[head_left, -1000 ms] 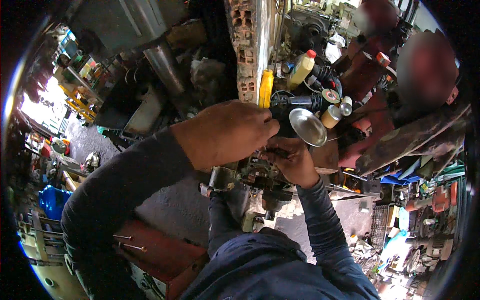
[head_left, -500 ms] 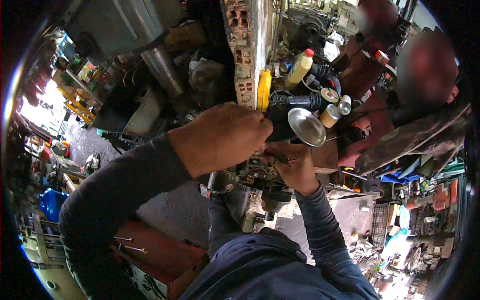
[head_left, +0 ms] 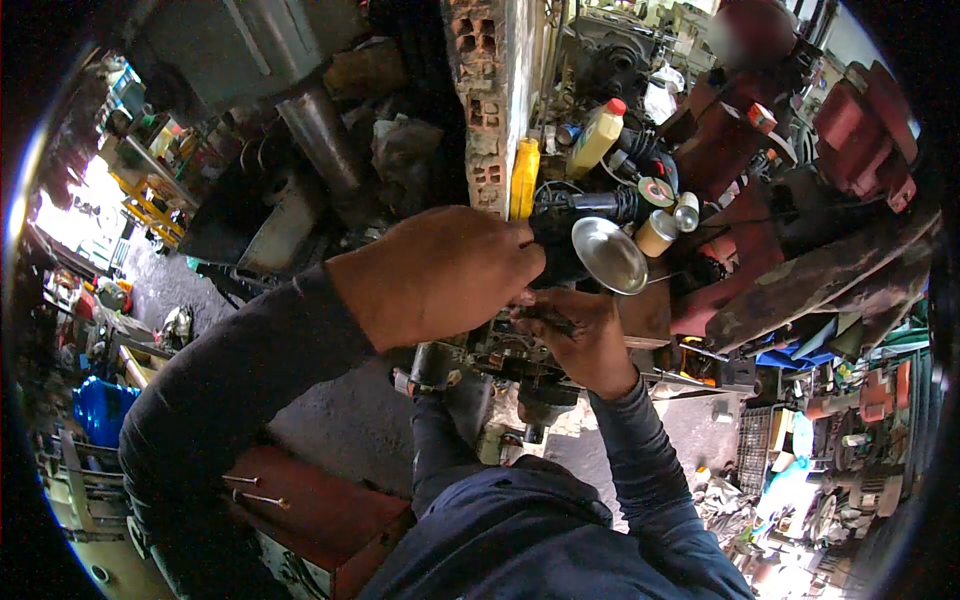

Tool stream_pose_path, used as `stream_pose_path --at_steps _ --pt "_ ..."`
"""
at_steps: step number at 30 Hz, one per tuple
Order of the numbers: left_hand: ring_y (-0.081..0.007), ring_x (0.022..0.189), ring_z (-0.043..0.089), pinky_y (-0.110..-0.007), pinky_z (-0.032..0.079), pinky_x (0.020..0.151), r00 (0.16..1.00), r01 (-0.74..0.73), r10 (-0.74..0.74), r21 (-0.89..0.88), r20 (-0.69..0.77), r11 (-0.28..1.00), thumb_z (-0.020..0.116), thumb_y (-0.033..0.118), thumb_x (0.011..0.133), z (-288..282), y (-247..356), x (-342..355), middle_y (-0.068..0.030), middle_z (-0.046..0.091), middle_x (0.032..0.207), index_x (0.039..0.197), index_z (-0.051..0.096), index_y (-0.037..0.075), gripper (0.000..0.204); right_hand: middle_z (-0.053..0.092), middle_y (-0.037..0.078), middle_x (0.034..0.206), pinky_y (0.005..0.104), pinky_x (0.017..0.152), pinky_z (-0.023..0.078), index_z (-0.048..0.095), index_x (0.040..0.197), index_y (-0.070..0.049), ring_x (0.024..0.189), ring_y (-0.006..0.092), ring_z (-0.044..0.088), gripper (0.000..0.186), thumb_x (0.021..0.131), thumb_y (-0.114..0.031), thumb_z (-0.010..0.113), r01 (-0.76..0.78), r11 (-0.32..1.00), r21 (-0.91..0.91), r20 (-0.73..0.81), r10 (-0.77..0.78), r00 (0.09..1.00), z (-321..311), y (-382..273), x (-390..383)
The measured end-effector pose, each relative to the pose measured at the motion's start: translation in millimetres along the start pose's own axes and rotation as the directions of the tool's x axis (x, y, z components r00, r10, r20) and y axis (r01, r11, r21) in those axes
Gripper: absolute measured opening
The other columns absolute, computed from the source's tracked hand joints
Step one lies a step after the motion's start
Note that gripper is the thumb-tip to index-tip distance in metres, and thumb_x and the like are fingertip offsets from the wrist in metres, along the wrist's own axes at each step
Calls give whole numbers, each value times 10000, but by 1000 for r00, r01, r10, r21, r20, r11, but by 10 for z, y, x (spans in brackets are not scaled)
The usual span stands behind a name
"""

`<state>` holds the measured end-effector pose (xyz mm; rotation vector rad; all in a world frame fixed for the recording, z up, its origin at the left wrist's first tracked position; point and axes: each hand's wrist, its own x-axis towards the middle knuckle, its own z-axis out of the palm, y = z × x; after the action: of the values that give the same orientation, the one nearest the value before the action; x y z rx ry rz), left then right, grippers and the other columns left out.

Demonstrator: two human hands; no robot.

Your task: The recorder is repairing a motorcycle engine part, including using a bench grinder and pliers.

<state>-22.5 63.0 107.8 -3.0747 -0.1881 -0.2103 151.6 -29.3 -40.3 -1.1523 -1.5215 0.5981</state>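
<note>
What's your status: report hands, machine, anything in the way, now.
Left hand curled, right hand close beside it; whatever they hold, hidden. Machine partly covered by hands. Dish just beyond right hand.

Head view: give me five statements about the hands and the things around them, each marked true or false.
1. The left hand and the right hand are close together. True.
2. The metal dish lies left of the slim yellow bottle. False: the metal dish is to the right of the slim yellow bottle.
3. The pale-yellow bottle has a red cap. True.
4. The person's sleeves are white. False: the sleeves are dark.
5. Hollow bricks show beside the slim yellow bottle. True.
</note>
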Motion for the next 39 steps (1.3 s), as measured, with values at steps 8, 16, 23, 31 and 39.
stream_pose_path --at_steps 8,16,23,31,39 --pt "-350 765 628 -466 510 698 943 222 -221 24 250 975 589 242 897 -58 89 47 -131 620 840 949 582 38 210 709 151 937 337 747 546 705 1008 -33 806 286 694 281 741 -87 776 26 993 -111 3 -26 1000 -3 -50 -12" --pt "-368 754 628 -468 504 698 999 -50 50 -75 -4 996 621 219 865 22 -58 29 -161 626 770 920 584 16 214 712 152 953 330 737 545 703 999 -12 827 277 702 266 749 -75 768 34 992 -119 34 -30 999 -79 -110 9" --pt "-354 796 638 -460 507 700 960 184 -182 14 215 983 594 224 880 -121 147 110 -165 629 796 909 584 10 216 718 141 930 323 734 544 708 993 -14 802 251 706 255 751 -72 765 -25 995 -93 14 27 1000 -58 -120 -2" --pt "-320 764 616 -431 513 689 997 -71 70 46 15 996 594 222 871 -23 -29 58 -137 574 761 847 575 12 212 717 142 938 310 735 535 709 983 -18 838 230 702 225 769 -76 749 -21 990 -141 80 33 996 -81 -100 24" --pt "-322 747 623 -421 515 662 978 171 -179 75 109 982 600 232 873 -15 133 23 -132 571 744 849 587 31 203 712 152 955 313 756 537 705 1000 -10 856 252 700 219 785 -54 720 -46 997 -65 -1 46 999 -12 -100 7"
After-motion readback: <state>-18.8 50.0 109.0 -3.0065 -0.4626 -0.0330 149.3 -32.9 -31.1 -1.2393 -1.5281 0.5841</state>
